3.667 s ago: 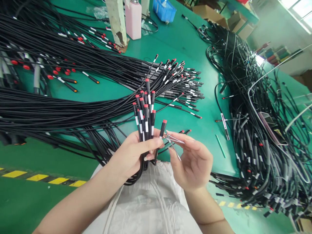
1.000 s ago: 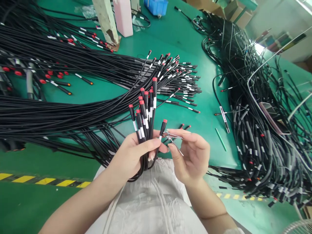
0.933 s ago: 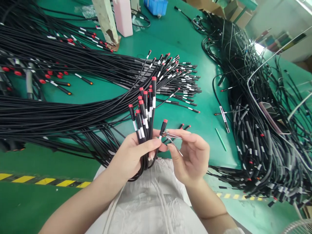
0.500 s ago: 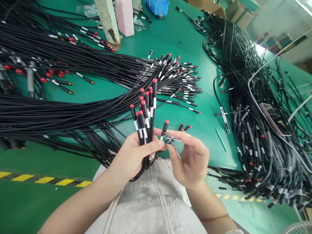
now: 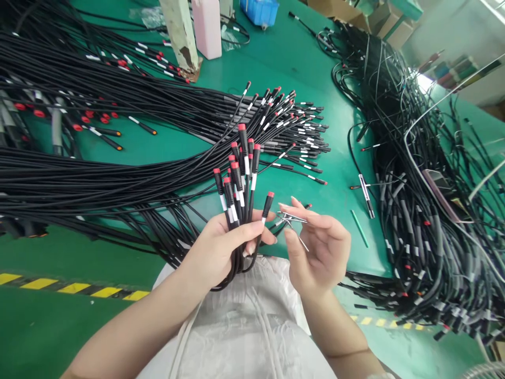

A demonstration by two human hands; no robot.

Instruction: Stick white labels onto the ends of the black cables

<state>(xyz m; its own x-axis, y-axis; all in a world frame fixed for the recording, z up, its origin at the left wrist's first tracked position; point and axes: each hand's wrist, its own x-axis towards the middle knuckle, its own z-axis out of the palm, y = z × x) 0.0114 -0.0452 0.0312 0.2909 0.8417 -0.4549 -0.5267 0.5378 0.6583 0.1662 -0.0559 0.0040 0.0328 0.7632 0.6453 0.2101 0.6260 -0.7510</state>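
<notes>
My left hand is closed around a bunch of black cables with red-tipped connectors and white labels, which point up and away from me. One cable connector leans apart from the bunch at the right, by my left thumb and fingers. Between the thumb and fingers of my right hand is a small silver metal tool with two thin arms that spread toward the palm. Its tip points left, a short gap away from the separate connector. The tool's exact kind is hard to make out.
Long bundles of black cables cover the left of the green table. Another large cable pile lies at the right. A silver pen-like tool, a thin green stick, a pink bottle and a blue bin also stand or lie there.
My right hand has drawn back to the right with the metal tool, away from the separate connector. The held connectors have shifted slightly within my left hand.
</notes>
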